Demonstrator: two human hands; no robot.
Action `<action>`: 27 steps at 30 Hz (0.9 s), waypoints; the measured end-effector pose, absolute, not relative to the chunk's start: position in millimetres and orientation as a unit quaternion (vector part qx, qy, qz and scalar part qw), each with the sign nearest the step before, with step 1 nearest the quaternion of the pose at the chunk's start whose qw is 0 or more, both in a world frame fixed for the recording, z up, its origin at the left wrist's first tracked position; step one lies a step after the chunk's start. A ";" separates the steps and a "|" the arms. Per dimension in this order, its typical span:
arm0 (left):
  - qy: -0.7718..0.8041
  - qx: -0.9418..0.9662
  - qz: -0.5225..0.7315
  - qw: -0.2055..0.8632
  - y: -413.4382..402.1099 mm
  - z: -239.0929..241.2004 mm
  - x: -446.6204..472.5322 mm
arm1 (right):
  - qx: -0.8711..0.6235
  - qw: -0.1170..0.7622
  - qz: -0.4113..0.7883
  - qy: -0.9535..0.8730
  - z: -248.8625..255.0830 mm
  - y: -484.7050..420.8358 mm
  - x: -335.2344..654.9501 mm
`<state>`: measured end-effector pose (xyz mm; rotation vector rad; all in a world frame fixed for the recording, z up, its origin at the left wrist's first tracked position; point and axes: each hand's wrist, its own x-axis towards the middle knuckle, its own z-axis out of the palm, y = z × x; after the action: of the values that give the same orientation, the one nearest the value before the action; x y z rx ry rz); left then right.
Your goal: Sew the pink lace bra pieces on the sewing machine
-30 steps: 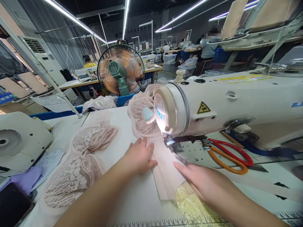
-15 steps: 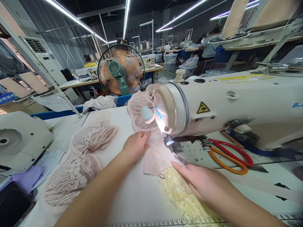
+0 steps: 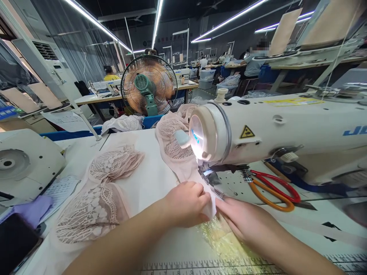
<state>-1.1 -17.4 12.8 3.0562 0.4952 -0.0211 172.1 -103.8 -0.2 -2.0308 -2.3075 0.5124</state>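
Observation:
A beige lace bra lies under the head of the white sewing machine, its wing running toward me past the needle area. My left hand is closed on the near end of that wing, fingers curled and the fabric's tip showing beside them. My right hand lies flat with fingers stretched out, their tips at the metal guide and the fabric edge. What lies beneath those fingertips is hidden. The presser foot is partly hidden by the machine head. Yellow taped plastic covers the table below my hands.
More beige lace bras lie at the left. Scissors with red and orange handles rest right of the needle. A ruler tape runs along the front edge; a dark phone lies far left. Beyond the table stands a fan.
My left hand has moved right and toward me, from flat on the fabric to closed around the wing's near end. That end is now lifted and gathered. My right hand stays at the guide.

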 end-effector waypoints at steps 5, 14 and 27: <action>0.156 0.988 0.011 0.020 -9.8 13.6 -5.9 | -0.657 -0.022 0.151 -0.738 -5.5 -100.2 172.8; 0.133 0.988 0.014 0.071 -5.2 14.9 -6.5 | -0.658 -0.033 0.150 -0.737 2.5 -101.9 170.9; 0.126 0.992 0.021 0.011 5.4 6.3 -7.0 | -0.689 -0.132 0.145 -0.698 19.5 -77.8 155.0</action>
<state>-7.0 5.4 6.3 3.0937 0.3933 0.0646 155.0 -77.8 19.5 -2.3667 -2.3998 0.4974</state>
